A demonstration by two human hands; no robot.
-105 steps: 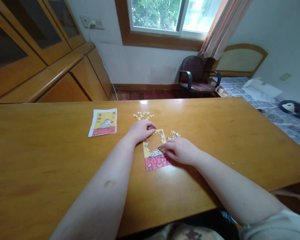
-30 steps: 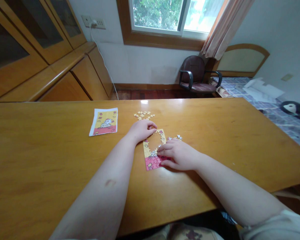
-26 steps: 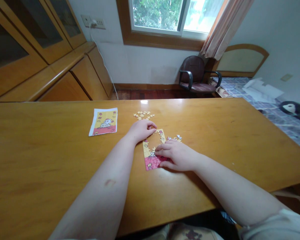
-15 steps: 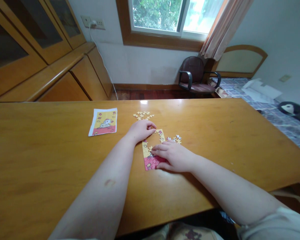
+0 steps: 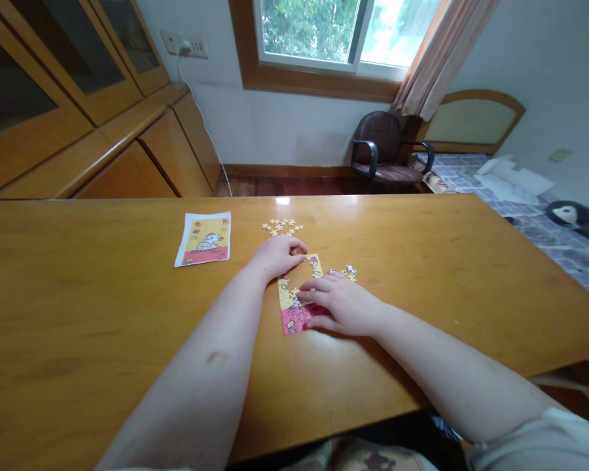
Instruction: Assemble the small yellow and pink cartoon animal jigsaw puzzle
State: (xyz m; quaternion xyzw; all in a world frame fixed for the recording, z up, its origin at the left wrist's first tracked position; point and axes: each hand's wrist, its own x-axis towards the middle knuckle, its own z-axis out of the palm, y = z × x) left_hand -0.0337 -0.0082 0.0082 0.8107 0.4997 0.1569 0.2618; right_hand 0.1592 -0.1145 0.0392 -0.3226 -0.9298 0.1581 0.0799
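Note:
A small part-built jigsaw puzzle (image 5: 293, 314), yellow above and pink below with a gap in its middle, lies on the wooden table (image 5: 422, 261). My left hand (image 5: 277, 254) rests curled at the puzzle's top left corner, fingertips on its upper edge. My right hand (image 5: 341, 302) lies flat over the puzzle's right side, fingers stretched leftward and pressing on the pieces in the middle. A few loose pieces (image 5: 346, 271) lie just beyond my right hand. Another cluster of loose pieces (image 5: 281, 226) lies further back.
A printed reference picture (image 5: 203, 238) of the same design lies to the left. Wooden cabinets (image 5: 78, 118) stand along the left wall. A dark armchair (image 5: 380, 147) stands under the window. A bed (image 5: 544, 216) runs along the right of the table.
My right hand has slid left from the puzzle's right edge onto its middle, fingers now flat on the pieces. My left hand has stayed at the top corner.

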